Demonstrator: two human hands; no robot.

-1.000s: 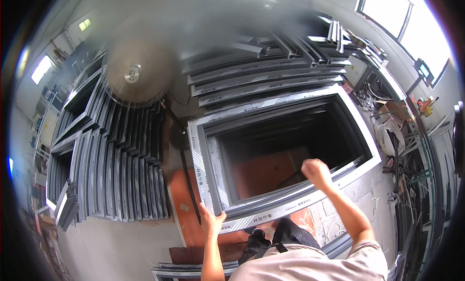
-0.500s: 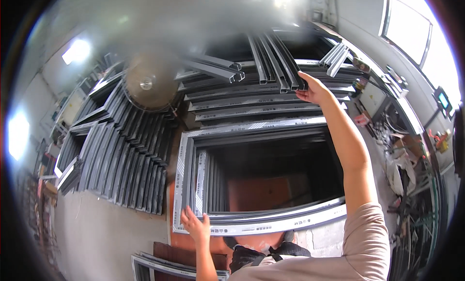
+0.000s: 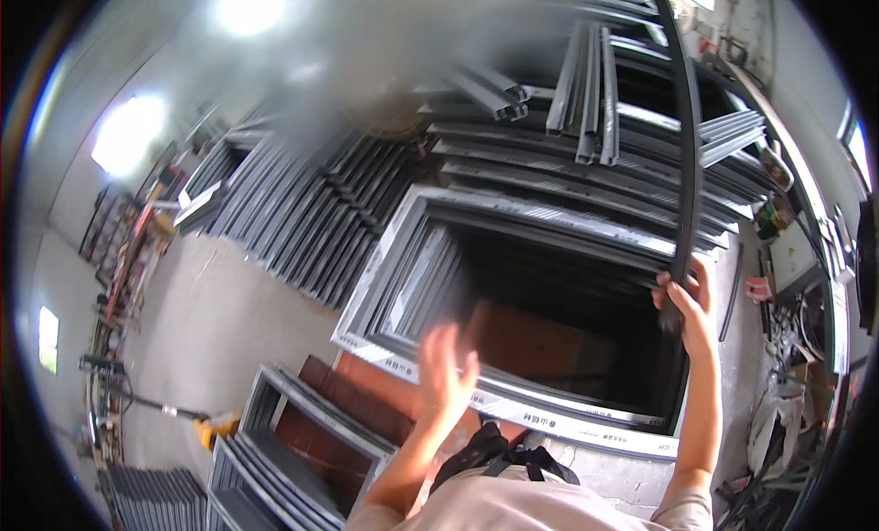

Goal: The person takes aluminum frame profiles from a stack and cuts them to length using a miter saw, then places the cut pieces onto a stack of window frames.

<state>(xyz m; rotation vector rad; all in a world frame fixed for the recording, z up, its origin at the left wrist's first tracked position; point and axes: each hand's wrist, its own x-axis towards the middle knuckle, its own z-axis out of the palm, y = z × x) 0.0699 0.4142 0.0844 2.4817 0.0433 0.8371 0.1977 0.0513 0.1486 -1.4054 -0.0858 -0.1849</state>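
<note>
A long dark grey profile bar [image 3: 689,156] is gripped near its lower end by my right hand [image 3: 693,302], whose fingers wrap round it. The bar rises away from me over the right side of a stack of rectangular window frames [image 3: 558,423]. The stack's grey rails carry white protective film, and its open middle looks dark inside. Slightly blurred, my left hand [image 3: 443,377] is empty with fingers apart above the near rail. Beyond the stack, several loose grey profiles [image 3: 586,96] lie across more frames, with shorter profiles [image 3: 490,93] to their left.
Leaning frames [image 3: 293,215] form a long row at the left. More frames [image 3: 302,439] stand near my lower left, close to a yellow tool [image 3: 218,430]. Pale profiles [image 3: 732,135] lie at the far right, by a long bench [image 3: 806,201]. A haze blurs the upper picture.
My right hand has drawn a dark profile bar off the far pile and back toward me. My left hand has lifted off the frame's corner and shifted right. The view has turned.
</note>
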